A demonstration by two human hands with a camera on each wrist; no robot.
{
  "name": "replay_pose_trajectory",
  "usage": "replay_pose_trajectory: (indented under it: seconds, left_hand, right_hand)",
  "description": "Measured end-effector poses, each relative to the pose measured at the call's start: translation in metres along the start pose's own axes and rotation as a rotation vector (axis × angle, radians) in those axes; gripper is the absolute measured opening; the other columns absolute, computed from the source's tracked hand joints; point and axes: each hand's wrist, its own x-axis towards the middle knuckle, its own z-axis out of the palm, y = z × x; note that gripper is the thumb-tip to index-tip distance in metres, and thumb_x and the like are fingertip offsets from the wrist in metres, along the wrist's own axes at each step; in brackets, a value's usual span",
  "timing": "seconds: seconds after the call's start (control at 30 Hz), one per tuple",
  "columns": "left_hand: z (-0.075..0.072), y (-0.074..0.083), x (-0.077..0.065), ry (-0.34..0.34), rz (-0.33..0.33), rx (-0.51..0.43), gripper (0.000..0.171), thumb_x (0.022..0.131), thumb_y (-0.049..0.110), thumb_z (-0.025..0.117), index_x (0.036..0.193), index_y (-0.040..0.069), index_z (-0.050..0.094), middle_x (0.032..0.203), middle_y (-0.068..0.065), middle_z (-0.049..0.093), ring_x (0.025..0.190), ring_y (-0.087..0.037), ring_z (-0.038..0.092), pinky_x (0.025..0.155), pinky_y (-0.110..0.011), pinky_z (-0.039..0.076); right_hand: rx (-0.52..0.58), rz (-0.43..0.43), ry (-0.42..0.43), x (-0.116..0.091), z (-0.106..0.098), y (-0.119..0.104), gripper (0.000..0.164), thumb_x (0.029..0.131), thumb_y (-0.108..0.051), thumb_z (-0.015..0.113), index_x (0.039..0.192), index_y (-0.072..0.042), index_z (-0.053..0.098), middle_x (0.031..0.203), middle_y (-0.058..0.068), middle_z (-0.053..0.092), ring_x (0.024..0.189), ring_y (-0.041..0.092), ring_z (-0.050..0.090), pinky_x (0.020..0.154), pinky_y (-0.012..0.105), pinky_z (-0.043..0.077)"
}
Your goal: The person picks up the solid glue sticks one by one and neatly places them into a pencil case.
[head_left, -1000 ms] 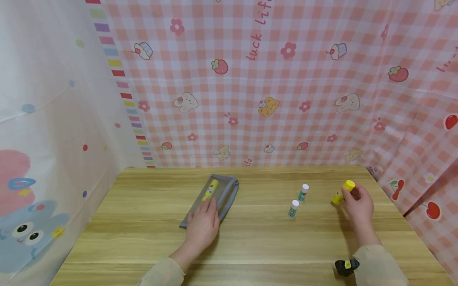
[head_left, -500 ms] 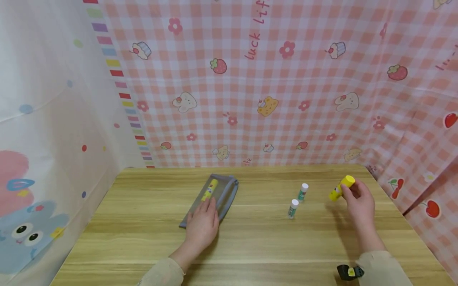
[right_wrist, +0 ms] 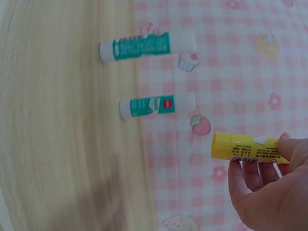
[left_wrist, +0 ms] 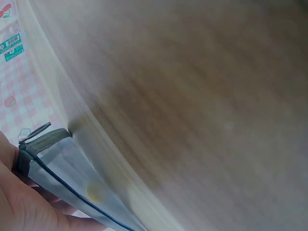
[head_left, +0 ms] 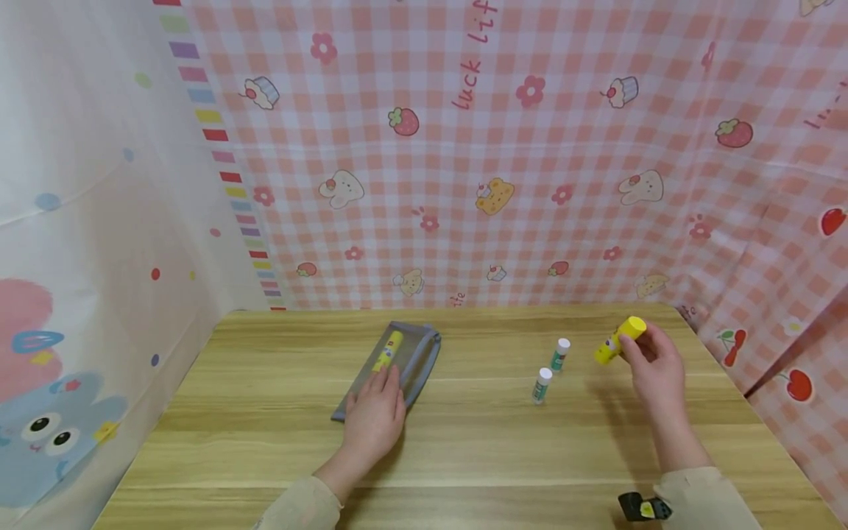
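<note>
My left hand lies over a grey mesh zip pouch and grips its near edge. Through the mesh shows a yellow glue stick, its lower end covered by my fingers. In the left wrist view the pouch has its zipped edge close to my palm. My right hand pinches another yellow glue stick between thumb and fingers, tilted and raised off the table. To its left two white-capped green glue sticks, a nearer one and a farther one, stand upright.
The wooden table ends at a pink checked curtain behind. A white patterned curtain hangs at the left. A black device sits by the right sleeve.
My right hand has lifted the yellow glue stick from the table and carried it slightly left, tilting it further. My left hand and the pouch have stayed in place.
</note>
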Motion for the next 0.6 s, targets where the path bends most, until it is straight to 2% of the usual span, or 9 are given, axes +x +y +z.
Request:
replay_pose_trajectory:
  seconds: [0.2,0.37,0.5,0.6]
  left_hand:
    - [0.0,0.0,0.0,-0.011,-0.008,-0.006,0.045,0.101,0.023,0.048,0.141,0.003,0.052,0.142,-0.02,0.052,0.129,-0.04,0.048,0.096,-0.073,0.035]
    - [0.002,0.0,0.001,-0.006,-0.005,-0.004,0.044,0.102,0.023,0.048,0.141,0.003,0.053,0.141,-0.02,0.052,0.129,-0.04,0.049,0.096,-0.073,0.036]
    - [0.002,0.0,0.001,-0.004,-0.004,-0.002,0.044,0.101,0.023,0.048,0.141,0.003,0.053,0.141,-0.02,0.053,0.129,-0.04,0.049,0.095,-0.073,0.036]
    - [0.002,0.0,0.001,-0.004,-0.003,-0.002,0.045,0.101,0.023,0.049,0.141,0.003,0.053,0.141,-0.02,0.053,0.129,-0.04,0.049,0.096,-0.073,0.036]
  right_hand:
    - [0.058,-0.033,-0.028,-0.005,0.011,-0.009,0.034,0.1,-0.009,0.058,0.131,0.003,0.054,0.104,-0.017,0.059,0.096,-0.001,0.058,0.081,0.013,0.051]
    - [0.044,-0.063,-0.056,-0.008,0.02,-0.016,0.04,0.1,-0.012,0.058,0.136,0.003,0.051,0.112,-0.01,0.059,0.101,0.001,0.057,0.083,0.015,0.051]
    - [0.092,-0.088,-0.086,-0.011,0.028,-0.022,0.037,0.1,-0.01,0.058,0.135,0.002,0.053,0.116,-0.005,0.061,0.104,0.003,0.058,0.084,0.016,0.051]
    - [0.123,-0.114,-0.103,-0.013,0.034,-0.025,0.036,0.099,-0.008,0.059,0.133,0.002,0.054,0.113,-0.007,0.063,0.104,0.004,0.059,0.085,0.016,0.051]
